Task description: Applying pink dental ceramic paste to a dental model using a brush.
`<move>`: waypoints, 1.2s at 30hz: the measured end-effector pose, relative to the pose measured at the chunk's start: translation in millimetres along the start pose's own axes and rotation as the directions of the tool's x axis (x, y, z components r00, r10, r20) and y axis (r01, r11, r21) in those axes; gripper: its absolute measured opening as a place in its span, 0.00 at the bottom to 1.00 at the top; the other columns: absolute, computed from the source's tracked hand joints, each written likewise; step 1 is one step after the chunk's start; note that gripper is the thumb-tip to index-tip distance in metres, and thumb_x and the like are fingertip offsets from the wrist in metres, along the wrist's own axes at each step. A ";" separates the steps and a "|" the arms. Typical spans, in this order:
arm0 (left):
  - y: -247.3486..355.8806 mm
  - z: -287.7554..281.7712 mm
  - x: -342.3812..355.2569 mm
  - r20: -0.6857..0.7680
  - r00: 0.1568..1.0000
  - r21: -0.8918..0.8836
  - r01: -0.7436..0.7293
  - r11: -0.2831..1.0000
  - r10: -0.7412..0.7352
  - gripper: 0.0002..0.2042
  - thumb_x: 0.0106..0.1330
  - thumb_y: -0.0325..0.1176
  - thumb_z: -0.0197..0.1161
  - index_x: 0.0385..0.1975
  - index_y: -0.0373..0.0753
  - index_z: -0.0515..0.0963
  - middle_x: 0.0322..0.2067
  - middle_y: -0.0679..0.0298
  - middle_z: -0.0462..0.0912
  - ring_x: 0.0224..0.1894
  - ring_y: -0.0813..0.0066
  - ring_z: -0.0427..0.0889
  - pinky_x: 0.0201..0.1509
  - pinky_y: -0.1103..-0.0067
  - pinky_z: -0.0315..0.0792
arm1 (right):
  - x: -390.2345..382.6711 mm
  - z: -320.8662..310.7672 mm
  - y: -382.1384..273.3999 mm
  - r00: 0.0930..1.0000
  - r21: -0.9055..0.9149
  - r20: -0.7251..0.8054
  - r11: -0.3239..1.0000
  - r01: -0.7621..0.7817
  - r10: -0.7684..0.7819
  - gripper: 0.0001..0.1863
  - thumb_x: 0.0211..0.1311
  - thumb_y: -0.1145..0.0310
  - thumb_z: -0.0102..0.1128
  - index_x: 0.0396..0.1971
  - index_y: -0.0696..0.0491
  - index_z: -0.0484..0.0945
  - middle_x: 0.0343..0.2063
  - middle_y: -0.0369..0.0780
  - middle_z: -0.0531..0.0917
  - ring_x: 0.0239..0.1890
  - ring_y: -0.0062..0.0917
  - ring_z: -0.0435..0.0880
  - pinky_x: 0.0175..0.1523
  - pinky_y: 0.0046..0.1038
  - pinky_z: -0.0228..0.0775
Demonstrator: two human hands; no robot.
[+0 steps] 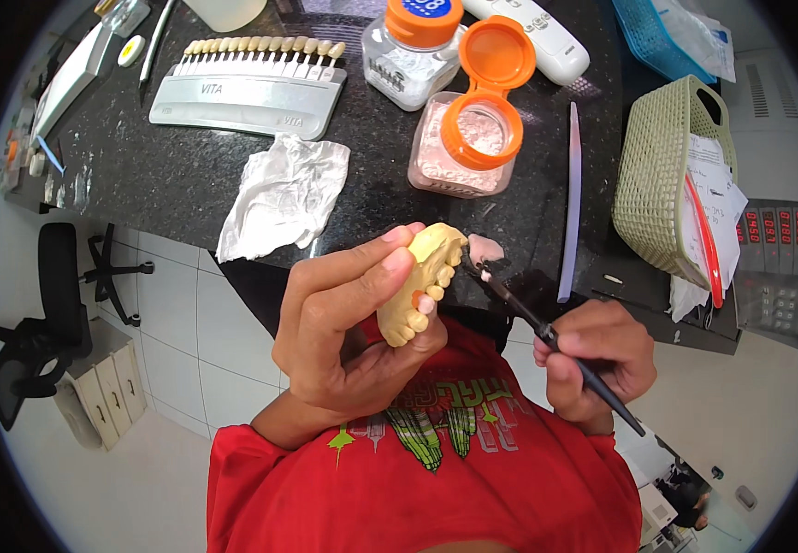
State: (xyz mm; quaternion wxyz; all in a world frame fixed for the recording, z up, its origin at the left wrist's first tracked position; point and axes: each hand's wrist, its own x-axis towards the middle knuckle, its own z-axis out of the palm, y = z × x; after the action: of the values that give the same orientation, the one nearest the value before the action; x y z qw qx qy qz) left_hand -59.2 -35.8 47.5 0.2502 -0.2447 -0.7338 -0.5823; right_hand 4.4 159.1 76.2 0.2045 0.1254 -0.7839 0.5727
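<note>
- Yellow dental model (422, 286): a plaster cast of a row of teeth, clamped in the fingers (390, 267) of the left hand (343, 341), thumb under the teeth and the other fingers curled over the top; it is held in the air just in front of the near edge of the dark surface (187, 175).
- Thin dark brush (546, 336): pinched in the closed fingers (555, 355) of the right hand (597, 364), its tip touching the model's upper right end beside a small pink lump (486, 247).
- Open jar (461, 152) with an orange flip lid and pinkish powder stands on the surface just beyond the model.
- Crumpled white tissue (283, 194) lies to the left of the model, near the edge.
- Long pale strip (571, 203) lies to the right of the model.
- Second orange-capped jar (413, 51) and a tooth shade guide (251, 83) sit farther behind the model.
- Woven basket (671, 175) with papers stands well to the model's right.
</note>
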 end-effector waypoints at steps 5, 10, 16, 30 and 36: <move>0.4 0.2 -0.3 0.013 1.000 -0.015 0.010 1.000 -0.010 0.22 0.47 0.15 0.69 0.45 0.29 0.74 0.42 0.49 0.77 0.43 0.60 0.84 0.43 0.77 0.83 | 7.4 -3.6 -0.7 0.983 0.156 0.102 0.979 0.133 -0.150 0.17 0.42 0.79 0.73 0.36 0.57 0.80 0.23 0.42 0.80 0.19 0.26 0.81 0.21 0.20 0.73; 1.0 -0.9 -0.8 0.020 1.000 -0.042 0.008 0.999 -0.007 0.24 0.45 0.14 0.69 0.46 0.29 0.74 0.43 0.47 0.77 0.43 0.60 0.83 0.45 0.77 0.82 | 10.8 3.1 -2.0 0.976 0.126 0.121 0.978 0.164 -0.179 0.16 0.43 0.77 0.72 0.35 0.56 0.80 0.24 0.42 0.81 0.22 0.27 0.83 0.24 0.21 0.76; 0.8 -1.8 0.4 0.040 0.999 -0.028 -0.012 1.000 0.013 0.25 0.44 0.14 0.70 0.46 0.29 0.73 0.45 0.45 0.77 0.44 0.61 0.83 0.45 0.77 0.82 | 14.1 6.8 0.9 0.972 0.118 0.124 0.976 0.185 -0.199 0.14 0.42 0.78 0.71 0.33 0.57 0.79 0.25 0.41 0.81 0.24 0.28 0.84 0.26 0.22 0.77; 2.2 0.3 1.2 0.015 1.000 -0.028 -0.005 1.000 0.005 0.24 0.44 0.12 0.69 0.45 0.29 0.74 0.44 0.45 0.77 0.43 0.61 0.84 0.44 0.77 0.83 | 16.7 5.6 0.2 0.968 0.083 0.160 0.979 0.184 -0.195 0.15 0.42 0.78 0.71 0.33 0.56 0.79 0.26 0.41 0.81 0.24 0.28 0.84 0.26 0.22 0.78; 2.0 -0.6 1.2 0.025 1.000 -0.019 -0.004 1.000 0.005 0.24 0.44 0.12 0.69 0.45 0.29 0.74 0.44 0.46 0.77 0.42 0.61 0.84 0.44 0.77 0.83 | 15.4 5.4 1.5 0.971 0.100 0.139 0.978 0.184 -0.197 0.15 0.41 0.78 0.71 0.33 0.56 0.79 0.26 0.41 0.81 0.24 0.28 0.84 0.27 0.22 0.78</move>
State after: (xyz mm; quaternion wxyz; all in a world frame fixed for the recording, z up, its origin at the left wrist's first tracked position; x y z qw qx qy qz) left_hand -58.8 -35.9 49.9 0.2401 -0.2558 -0.7307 -0.5856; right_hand -10.8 155.0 80.7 0.1944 0.2509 -0.7558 0.5727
